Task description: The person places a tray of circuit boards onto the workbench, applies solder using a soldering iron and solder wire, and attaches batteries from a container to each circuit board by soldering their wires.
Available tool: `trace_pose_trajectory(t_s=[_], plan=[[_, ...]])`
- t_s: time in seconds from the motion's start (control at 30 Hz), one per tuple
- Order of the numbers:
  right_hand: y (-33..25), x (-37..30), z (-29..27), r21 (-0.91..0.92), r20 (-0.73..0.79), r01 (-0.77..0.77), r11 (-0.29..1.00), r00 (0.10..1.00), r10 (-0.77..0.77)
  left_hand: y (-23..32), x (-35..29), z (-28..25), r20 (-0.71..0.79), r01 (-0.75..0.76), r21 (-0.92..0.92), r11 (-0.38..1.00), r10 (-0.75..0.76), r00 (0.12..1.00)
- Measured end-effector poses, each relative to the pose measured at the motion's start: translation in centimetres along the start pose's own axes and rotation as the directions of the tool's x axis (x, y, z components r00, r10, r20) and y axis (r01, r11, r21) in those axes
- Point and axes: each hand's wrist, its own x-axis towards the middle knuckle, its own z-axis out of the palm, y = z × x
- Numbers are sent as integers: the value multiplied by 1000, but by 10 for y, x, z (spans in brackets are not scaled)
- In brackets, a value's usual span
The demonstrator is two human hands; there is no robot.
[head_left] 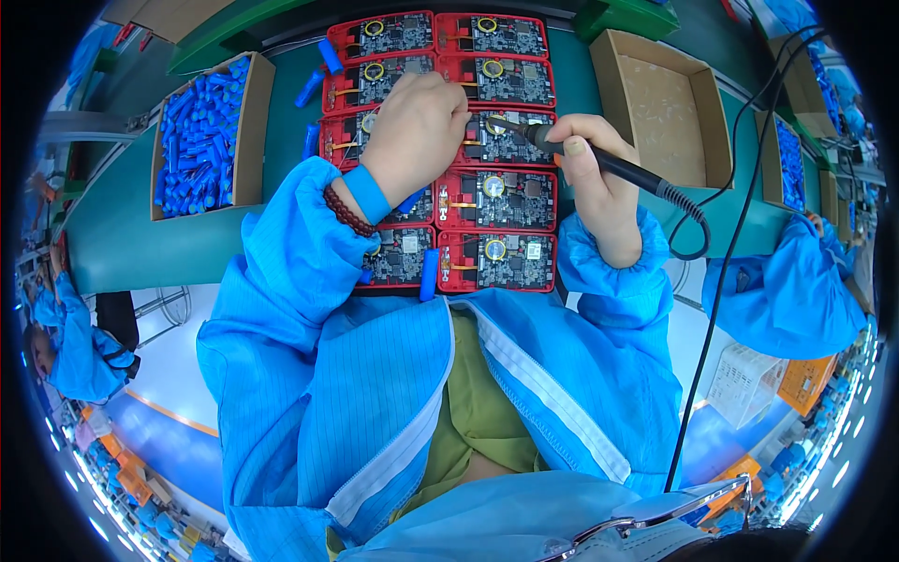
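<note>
My right hand (604, 192) grips the black handle of a soldering iron (629, 172), its tip pointing left over a circuit board (524, 140) in a red case. The tip is beside a round, yellow-edged part on that board; contact cannot be made out. My left hand (412, 131), with a blue wristband (367, 193) and dark bead bracelet, reaches over the left column of boards. Its fingers are closed at the inner edge of the same case; what they pinch is hidden. Several similar red cases with boards (513, 201) lie in two columns.
Loose blue cylinders (429, 273) lie around the cases. A cardboard box (245, 140) full of blue cylinders stands left; a shallow cardboard box (665, 112) stands right. The iron's black cable (693, 220) loops at right. A co-worker's blue sleeve (796, 290) is at far right.
</note>
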Motion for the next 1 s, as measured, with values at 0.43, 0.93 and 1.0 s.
trace_pose_trajectory(t_s=[0.43, 0.93, 1.0], plan=[[0, 2, -1, -34, 38, 52, 998, 998, -51, -1, 0, 1, -20, -26, 16, 1000, 26, 999], [3, 2, 0, -25, 6, 13, 1000, 1000, -13, 3, -1, 1, 1, -60, 86, 995, 60, 998], [4, 3, 1, -9, 15, 24, 1000, 1000, -24, 3, -1, 1, 1, -62, 91, 994, 62, 998]])
